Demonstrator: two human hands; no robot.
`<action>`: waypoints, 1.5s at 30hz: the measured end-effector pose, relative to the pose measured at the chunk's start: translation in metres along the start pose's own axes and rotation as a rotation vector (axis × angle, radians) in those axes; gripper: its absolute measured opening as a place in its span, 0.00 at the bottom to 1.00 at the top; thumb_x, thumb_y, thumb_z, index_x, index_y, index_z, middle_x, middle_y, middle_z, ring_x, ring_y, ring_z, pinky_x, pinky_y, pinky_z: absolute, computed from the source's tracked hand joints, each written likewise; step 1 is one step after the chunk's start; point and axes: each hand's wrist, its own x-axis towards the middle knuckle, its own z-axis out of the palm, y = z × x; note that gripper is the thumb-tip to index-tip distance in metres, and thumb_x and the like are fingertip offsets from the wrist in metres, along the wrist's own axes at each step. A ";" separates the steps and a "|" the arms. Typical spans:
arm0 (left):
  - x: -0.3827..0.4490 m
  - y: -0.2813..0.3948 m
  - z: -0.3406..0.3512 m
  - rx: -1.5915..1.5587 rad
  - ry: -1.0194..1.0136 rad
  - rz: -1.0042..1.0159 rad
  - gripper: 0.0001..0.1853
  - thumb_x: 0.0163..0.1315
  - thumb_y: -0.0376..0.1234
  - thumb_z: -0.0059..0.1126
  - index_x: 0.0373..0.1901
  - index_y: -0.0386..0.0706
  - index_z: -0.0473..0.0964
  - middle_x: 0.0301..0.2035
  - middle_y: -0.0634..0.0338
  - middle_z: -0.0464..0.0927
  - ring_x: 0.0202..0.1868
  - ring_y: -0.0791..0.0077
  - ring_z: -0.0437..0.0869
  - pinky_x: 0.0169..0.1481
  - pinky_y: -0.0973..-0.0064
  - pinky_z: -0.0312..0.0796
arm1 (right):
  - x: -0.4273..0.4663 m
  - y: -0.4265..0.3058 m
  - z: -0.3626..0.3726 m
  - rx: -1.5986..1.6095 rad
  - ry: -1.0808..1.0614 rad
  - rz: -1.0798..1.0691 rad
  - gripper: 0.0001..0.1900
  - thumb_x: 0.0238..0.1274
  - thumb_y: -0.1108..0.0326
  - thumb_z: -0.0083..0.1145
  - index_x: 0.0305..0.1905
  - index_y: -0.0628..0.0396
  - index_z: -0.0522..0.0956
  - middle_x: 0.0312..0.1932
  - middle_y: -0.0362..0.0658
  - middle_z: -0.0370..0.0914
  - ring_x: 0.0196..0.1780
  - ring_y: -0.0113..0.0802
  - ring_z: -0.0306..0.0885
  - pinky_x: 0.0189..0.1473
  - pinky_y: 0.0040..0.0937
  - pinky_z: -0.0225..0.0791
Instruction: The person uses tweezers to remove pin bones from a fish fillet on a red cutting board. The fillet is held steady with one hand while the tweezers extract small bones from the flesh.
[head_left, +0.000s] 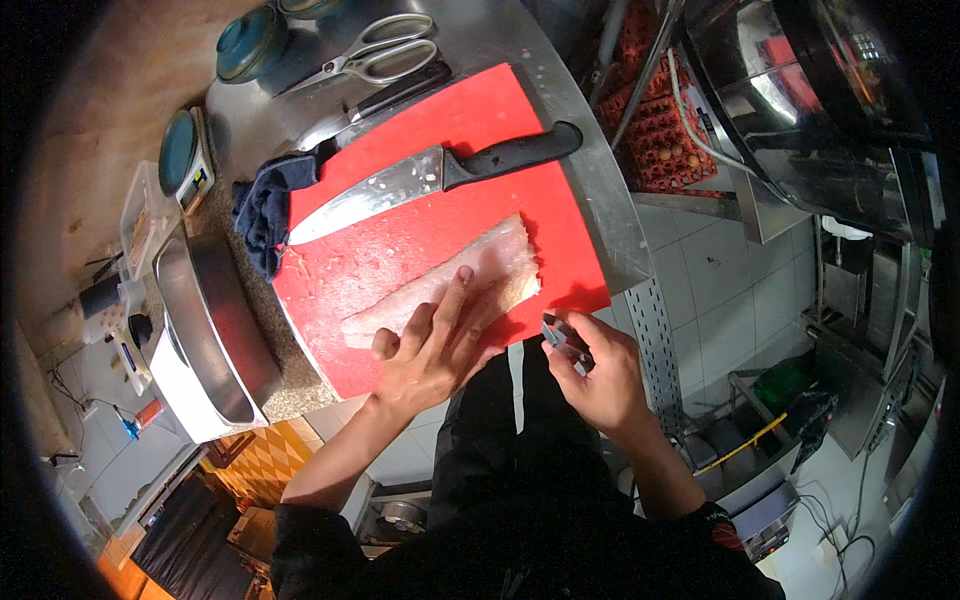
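A pale fish fillet lies slantwise on a red cutting board. My left hand rests on the fillet's near side, fingers spread and fingertips on the flesh. Off the board's near right corner, my right hand grips a small metal tool, perhaps fish-bone tweezers; the fingers cover much of it. Beyond the fillet lies a large chef's knife with a black handle, its blade flecked with bits of flesh. Small scraps stick to the board's left part.
A dark cloth is bunched at the board's left edge. Kitchen scissors and a second black-handled knife lie beyond the board on the steel table. A steel pan, a scale and a plastic container stand at left.
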 end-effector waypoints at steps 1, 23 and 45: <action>-0.001 -0.001 0.000 0.007 0.013 0.000 0.31 0.62 0.60 0.66 0.65 0.63 0.83 0.74 0.65 0.72 0.52 0.76 0.76 0.51 0.62 0.53 | 0.000 -0.001 0.000 -0.020 -0.008 0.015 0.19 0.66 0.69 0.69 0.59 0.60 0.81 0.41 0.49 0.86 0.37 0.40 0.86 0.40 0.35 0.78; 0.049 -0.021 -0.008 -0.806 -0.050 -0.459 0.17 0.42 0.31 0.83 0.38 0.54 0.92 0.68 0.62 0.75 0.61 0.57 0.72 0.61 0.56 0.59 | 0.058 -0.056 -0.003 -0.869 -0.198 -0.343 0.18 0.55 0.66 0.73 0.52 0.52 0.83 0.37 0.44 0.82 0.36 0.48 0.85 0.36 0.45 0.77; 0.043 -0.012 0.000 -0.834 0.055 -0.414 0.19 0.41 0.32 0.82 0.39 0.54 0.93 0.65 0.68 0.79 0.57 0.62 0.74 0.61 0.59 0.57 | 0.041 -0.002 0.020 -0.510 0.085 -0.508 0.24 0.54 0.72 0.75 0.58 0.56 0.85 0.43 0.42 0.85 0.36 0.42 0.86 0.39 0.38 0.80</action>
